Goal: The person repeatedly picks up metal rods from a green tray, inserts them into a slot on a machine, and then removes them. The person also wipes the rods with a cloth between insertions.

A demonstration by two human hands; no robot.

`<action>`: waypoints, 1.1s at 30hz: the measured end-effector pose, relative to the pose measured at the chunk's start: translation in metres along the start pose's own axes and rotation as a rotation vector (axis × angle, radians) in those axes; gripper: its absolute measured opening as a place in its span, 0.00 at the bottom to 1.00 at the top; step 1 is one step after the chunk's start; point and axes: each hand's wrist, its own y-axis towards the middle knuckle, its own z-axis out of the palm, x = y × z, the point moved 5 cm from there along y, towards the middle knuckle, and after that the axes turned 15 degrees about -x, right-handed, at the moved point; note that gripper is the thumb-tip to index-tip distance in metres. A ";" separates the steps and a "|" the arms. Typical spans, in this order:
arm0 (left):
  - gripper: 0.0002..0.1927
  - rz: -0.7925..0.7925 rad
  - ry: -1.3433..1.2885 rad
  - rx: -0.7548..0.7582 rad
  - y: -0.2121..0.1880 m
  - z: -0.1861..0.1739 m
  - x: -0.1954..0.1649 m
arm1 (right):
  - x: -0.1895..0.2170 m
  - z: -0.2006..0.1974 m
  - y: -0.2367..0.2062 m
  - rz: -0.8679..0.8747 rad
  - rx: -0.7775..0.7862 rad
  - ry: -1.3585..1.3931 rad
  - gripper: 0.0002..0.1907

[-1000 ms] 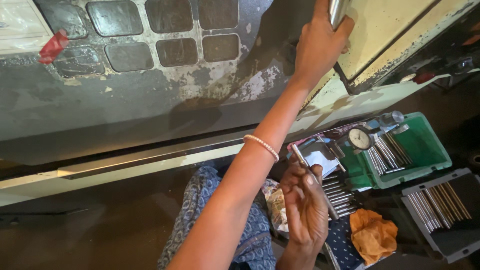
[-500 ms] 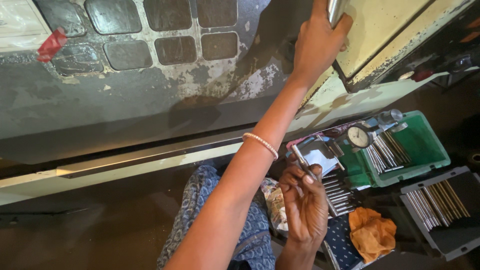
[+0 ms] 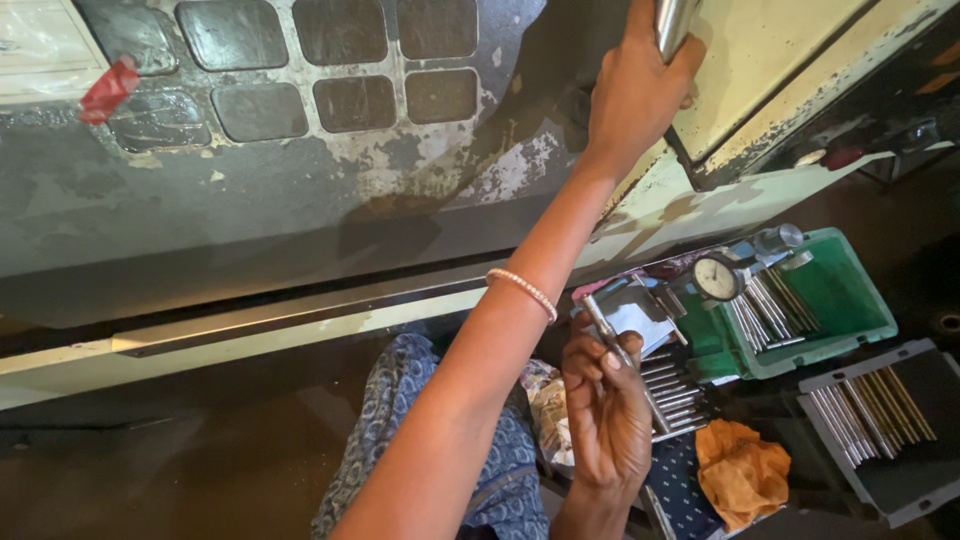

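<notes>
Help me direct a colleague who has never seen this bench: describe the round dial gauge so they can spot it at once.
Start at the green tray low on the right, beyond the right hand. At the tray's left end, above the loose metal pins, lies the dial gauge. It is the only round, white-faced thing there; everything beside it is a thin straight rod.

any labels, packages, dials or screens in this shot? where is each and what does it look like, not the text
Red tape tag: upper left on the worn grey machine panel, a small torn strip.
Pale label sheet: top left corner, rectangular, glossy cream.
Dial gauge: in the green tray at right, round white face, dark rim.
Printed wrapper: beside the right hand, crumpled, multicoloured.
No screens in view.
</notes>
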 end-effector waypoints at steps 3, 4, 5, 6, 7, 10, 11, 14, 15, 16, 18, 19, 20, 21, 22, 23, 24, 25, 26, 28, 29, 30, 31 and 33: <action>0.32 0.044 0.026 -0.034 0.001 -0.003 -0.005 | 0.001 0.000 -0.001 0.003 0.021 -0.012 0.20; 0.33 0.036 0.018 -0.032 0.001 -0.003 -0.006 | 0.001 -0.001 0.000 0.007 0.037 -0.009 0.19; 0.33 0.028 0.010 -0.029 0.000 -0.003 -0.006 | 0.002 -0.004 0.001 -0.001 0.020 -0.026 0.19; 0.33 0.018 0.002 -0.026 0.000 -0.004 -0.006 | 0.004 -0.009 0.001 -0.010 0.003 -0.043 0.18; 0.31 0.005 0.027 -0.018 0.000 -0.003 -0.006 | 0.006 -0.012 0.003 -0.020 -0.013 -0.060 0.18; 0.25 -0.025 0.056 -0.001 0.001 -0.003 -0.008 | 0.006 -0.017 0.005 -0.009 0.115 -0.155 0.15; 0.24 -0.036 0.039 0.001 0.000 -0.004 -0.009 | 0.007 -0.019 0.006 -0.031 0.118 -0.195 0.14; 0.24 -0.024 0.004 -0.008 -0.002 -0.007 -0.013 | 0.004 -0.024 0.006 -0.111 0.084 -0.339 0.12; 0.24 -0.013 -0.005 -0.013 -0.003 -0.008 -0.014 | 0.004 -0.025 0.006 -0.142 0.049 -0.404 0.11; 0.24 -0.015 -0.007 -0.012 -0.003 -0.008 -0.015 | 0.004 -0.025 0.006 -0.173 0.014 -0.469 0.11; 0.24 -0.019 -0.011 -0.013 -0.004 -0.009 -0.016 | 0.004 -0.024 0.005 -0.165 -0.053 -0.521 0.09; 0.23 -0.017 -0.001 -0.013 -0.004 -0.009 -0.017 | 0.002 -0.023 0.004 -0.160 -0.086 -0.545 0.11; 0.23 -0.015 0.009 -0.014 -0.005 -0.010 -0.017 | -0.001 -0.021 0.004 -0.152 -0.061 -0.532 0.13; 0.22 -0.014 0.018 -0.017 -0.006 -0.010 -0.018 | -0.004 -0.019 0.004 -0.143 -0.037 -0.520 0.16; 0.22 -0.018 0.007 -0.013 -0.006 -0.010 -0.019 | -0.007 -0.016 0.004 -0.133 -0.011 -0.508 0.19; 0.21 -0.021 -0.005 -0.009 -0.007 -0.011 -0.021 | -0.009 -0.014 0.005 -0.125 0.013 -0.490 0.22; 0.21 -0.024 -0.017 -0.006 -0.008 -0.011 -0.022 | -0.011 -0.013 0.005 -0.116 0.036 -0.472 0.25; 0.21 -0.024 -0.005 -0.008 -0.008 -0.011 -0.024 | -0.012 -0.012 0.006 -0.106 0.060 -0.454 0.27; 0.21 -0.026 0.007 -0.010 -0.009 -0.013 -0.024 | -0.012 -0.012 0.006 -0.114 0.065 -0.460 0.30; 0.21 -0.028 0.019 -0.012 -0.010 -0.014 -0.026 | -0.011 -0.014 0.005 -0.130 0.070 -0.472 0.35; 0.21 -0.026 0.018 -0.012 -0.010 -0.014 -0.026 | -0.009 -0.018 0.006 -0.148 0.025 -0.479 0.36; 0.21 -0.024 0.017 -0.012 -0.011 -0.014 -0.026 | -0.007 -0.021 0.007 -0.165 -0.021 -0.486 0.37; 0.21 -0.027 0.015 -0.009 -0.011 -0.014 -0.027 | -0.005 -0.025 0.008 -0.183 -0.066 -0.492 0.38; 0.20 -0.035 0.013 -0.006 -0.012 -0.014 -0.027 | -0.003 -0.026 0.008 -0.178 -0.020 -0.470 0.38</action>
